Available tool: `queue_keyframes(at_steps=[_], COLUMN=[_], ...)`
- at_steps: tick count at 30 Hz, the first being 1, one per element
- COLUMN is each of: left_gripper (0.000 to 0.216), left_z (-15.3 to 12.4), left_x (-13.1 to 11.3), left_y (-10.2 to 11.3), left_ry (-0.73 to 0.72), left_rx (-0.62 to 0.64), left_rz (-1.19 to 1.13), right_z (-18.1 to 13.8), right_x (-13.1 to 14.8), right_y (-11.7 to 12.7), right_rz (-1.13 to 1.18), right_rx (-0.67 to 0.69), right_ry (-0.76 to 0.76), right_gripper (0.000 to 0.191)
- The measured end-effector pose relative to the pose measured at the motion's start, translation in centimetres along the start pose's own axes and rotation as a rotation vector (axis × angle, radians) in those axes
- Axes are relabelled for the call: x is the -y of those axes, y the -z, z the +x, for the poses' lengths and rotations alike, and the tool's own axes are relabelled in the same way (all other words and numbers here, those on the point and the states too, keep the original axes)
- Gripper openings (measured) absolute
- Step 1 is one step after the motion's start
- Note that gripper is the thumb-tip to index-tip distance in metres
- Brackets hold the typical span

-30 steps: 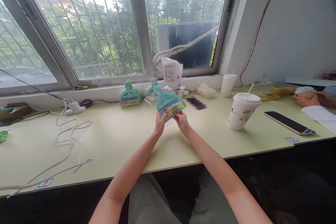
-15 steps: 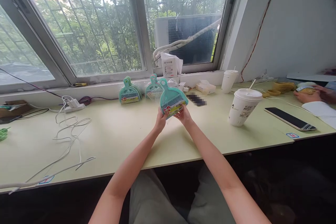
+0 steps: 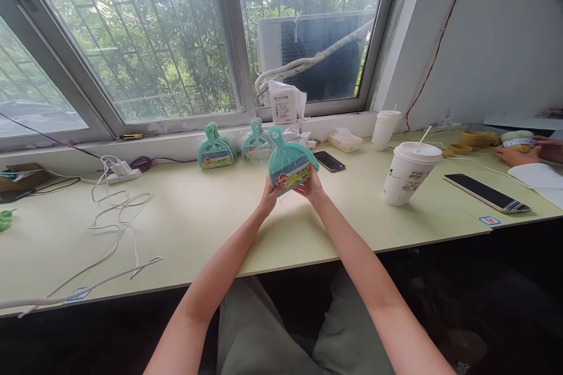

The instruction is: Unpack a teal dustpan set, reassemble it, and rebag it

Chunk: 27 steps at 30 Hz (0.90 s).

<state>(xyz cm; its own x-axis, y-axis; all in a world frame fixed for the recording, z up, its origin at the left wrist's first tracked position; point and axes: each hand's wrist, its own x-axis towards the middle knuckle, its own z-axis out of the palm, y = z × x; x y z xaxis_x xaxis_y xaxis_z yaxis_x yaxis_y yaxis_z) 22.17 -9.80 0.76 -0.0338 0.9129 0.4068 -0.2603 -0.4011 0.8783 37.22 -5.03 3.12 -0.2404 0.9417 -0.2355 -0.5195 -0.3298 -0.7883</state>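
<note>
Both my hands grip a teal mini dustpan and brush set (image 3: 288, 159) in clear wrap, held tilted above the table with its handle up. My left hand (image 3: 270, 194) closes on the lower left corner, thumb on the front. At the lower right edge is my right hand (image 3: 313, 186), its fingers partly behind the set. Behind it stand two more groups of such wrapped sets, one green-edged stack (image 3: 216, 149) on the left and another stack (image 3: 256, 143) with a pink edge, nearer the held set.
A lidded paper cup (image 3: 410, 176) with a straw stands right, a second cup (image 3: 385, 130) behind it. One phone (image 3: 329, 161) lies near my right hand, another phone (image 3: 486, 192) farther right. White cables (image 3: 121, 222) spread left. Another person's hands (image 3: 521, 155) hold something round.
The view has shifted slightly, so the window and items at the back sit a little higher. My hands keep their hold on the dustpan and brush set, almost still.
</note>
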Motion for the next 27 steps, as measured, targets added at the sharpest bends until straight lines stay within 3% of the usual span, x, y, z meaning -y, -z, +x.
queue_keyframes(at_steps=[4, 8, 12, 14, 17, 19, 21, 24, 27], left_gripper=[0.067, 0.065, 0.063, 0.061, 0.058, 0.058, 0.057, 0.052, 0.051], left_z=[0.0, 0.2, -0.1, -0.6, -1.1, -1.0, -0.7, -0.1, 0.2], left_x=[-0.5, -1.8, -3.3, -3.9, -4.4, -4.6, -4.6, -4.5, -3.9], left_y=[0.3, 1.0, 1.7, 1.7, 1.9, 2.4, 3.2, 3.8, 3.1], left_ry=[0.042, 0.084, 0.244, 0.347, 0.514, 0.574, 0.560, 0.409, 0.245], left_rx=[0.004, 0.020, 0.077, 0.191, 0.507, 0.642, 0.614, 0.371, 0.160], left_rz=[-0.046, -0.072, 0.008, 0.092, 0.204, 0.216, 0.188, 0.104, -0.032], right_z=[0.0, -0.6, -0.6, -0.4, -0.3, -0.3, -0.4, -0.4, -0.5], right_x=[0.2, -0.1, -1.0, -1.4, -1.4, -1.3, -1.2, -1.3, -1.8], right_y=[0.2, 0.0, -0.1, 0.0, 0.4, 0.6, 0.6, 0.1, -0.4], right_rz=[-0.017, -0.029, -0.030, -0.003, 0.022, 0.038, 0.052, 0.048, 0.015], right_rx=[0.080, 0.232, 0.213, 0.154, 0.081, 0.077, 0.102, 0.136, 0.154], right_ry=[0.013, 0.055, 0.115, 0.149, 0.183, 0.207, 0.220, 0.209, 0.189], right_gripper=[0.054, 0.024, 0.014, 0.012, 0.013, 0.014, 0.014, 0.013, 0.012])
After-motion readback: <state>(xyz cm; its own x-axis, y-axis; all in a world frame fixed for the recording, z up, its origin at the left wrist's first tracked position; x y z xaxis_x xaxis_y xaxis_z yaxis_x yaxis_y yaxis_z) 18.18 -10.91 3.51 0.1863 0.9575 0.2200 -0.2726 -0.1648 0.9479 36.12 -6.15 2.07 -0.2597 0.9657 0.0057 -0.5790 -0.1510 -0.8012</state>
